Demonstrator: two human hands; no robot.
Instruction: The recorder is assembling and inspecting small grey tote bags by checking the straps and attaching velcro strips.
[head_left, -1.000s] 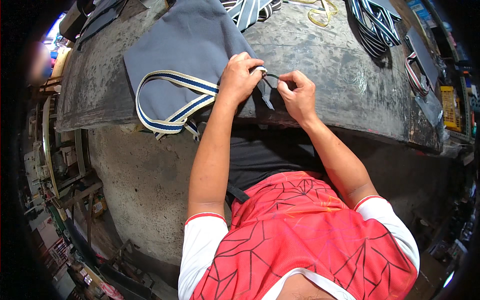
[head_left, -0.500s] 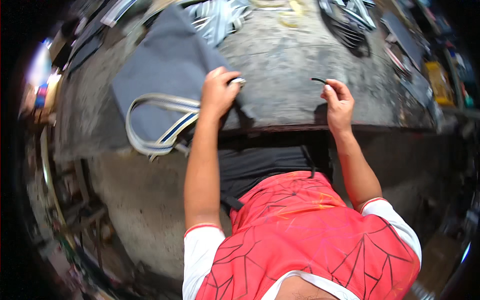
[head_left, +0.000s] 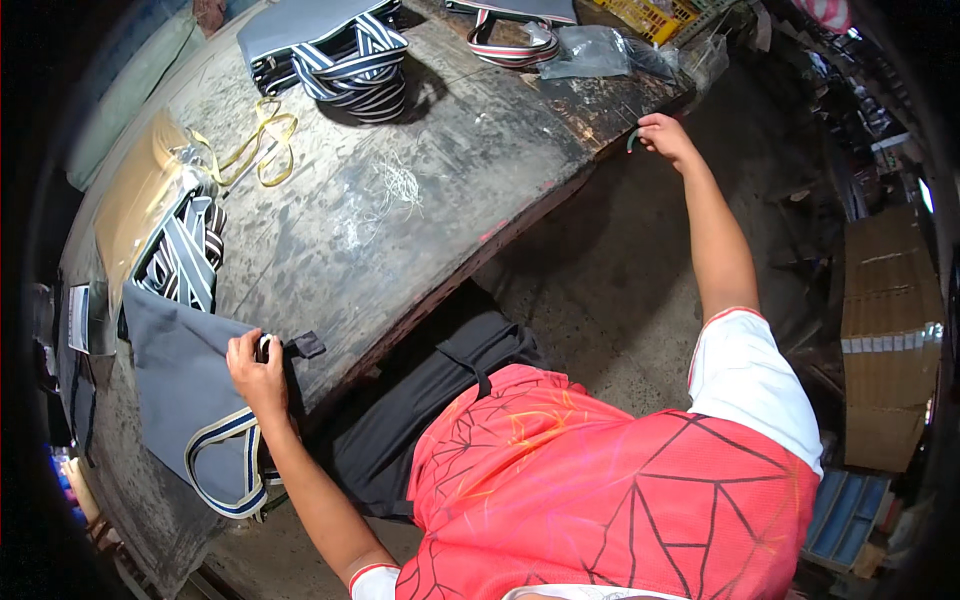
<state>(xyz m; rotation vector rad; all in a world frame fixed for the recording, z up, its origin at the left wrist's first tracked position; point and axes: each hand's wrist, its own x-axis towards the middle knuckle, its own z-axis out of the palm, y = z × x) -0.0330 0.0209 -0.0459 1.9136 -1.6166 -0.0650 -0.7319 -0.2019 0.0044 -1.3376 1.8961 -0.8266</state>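
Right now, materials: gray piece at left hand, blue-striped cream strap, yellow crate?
Gray piece: probably fabric, matte, no glare. Strap: likely woven webbing, matte, looping as a flat band. Crate: perhaps molded plastic, even yellow openwork, finish unclear.

Scuffed dark table (head_left: 470, 150), grey floor (head_left: 610, 280)

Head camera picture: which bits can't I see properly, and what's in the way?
All in the head view:
Grey fabric: the part gripped by the left hand is covered by that hand's fingers.
Little dark strip: the end inside the right hand is hidden by its fingers.
Yellow crate: cut off by the top edge.
Pale threads: too thin and tangled to count.
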